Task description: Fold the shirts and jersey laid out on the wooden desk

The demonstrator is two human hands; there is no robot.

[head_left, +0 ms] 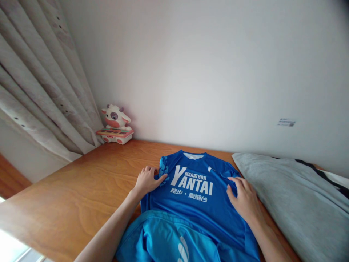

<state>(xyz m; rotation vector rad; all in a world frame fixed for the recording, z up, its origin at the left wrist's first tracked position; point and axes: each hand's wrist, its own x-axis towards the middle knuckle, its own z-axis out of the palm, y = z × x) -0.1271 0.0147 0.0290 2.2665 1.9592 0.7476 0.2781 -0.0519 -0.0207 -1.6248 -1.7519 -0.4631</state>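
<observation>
A blue T-shirt (191,203) with white "Marathon Yantai" lettering lies face up on the wooden surface, its collar toward the wall. Its lower part is turned up over the front and shows lighter blue cloth (163,233) with part of a white logo. At the shirt's left edge, my left hand (148,181) rests with thumb and fingers apart, the thumb on the patterned sleeve (163,165). My right hand (243,198) is at the opposite sleeve (230,171), its thumb and fingers also spread. Neither hand visibly pinches the cloth.
A toy cow with a keyboard (116,125) stands against the wall near the curtain (40,80). On the right, a grey pillow (294,196) lies close beside my right forearm. The wooden surface (89,182) extends to the left, and a label (286,122) is on the wall.
</observation>
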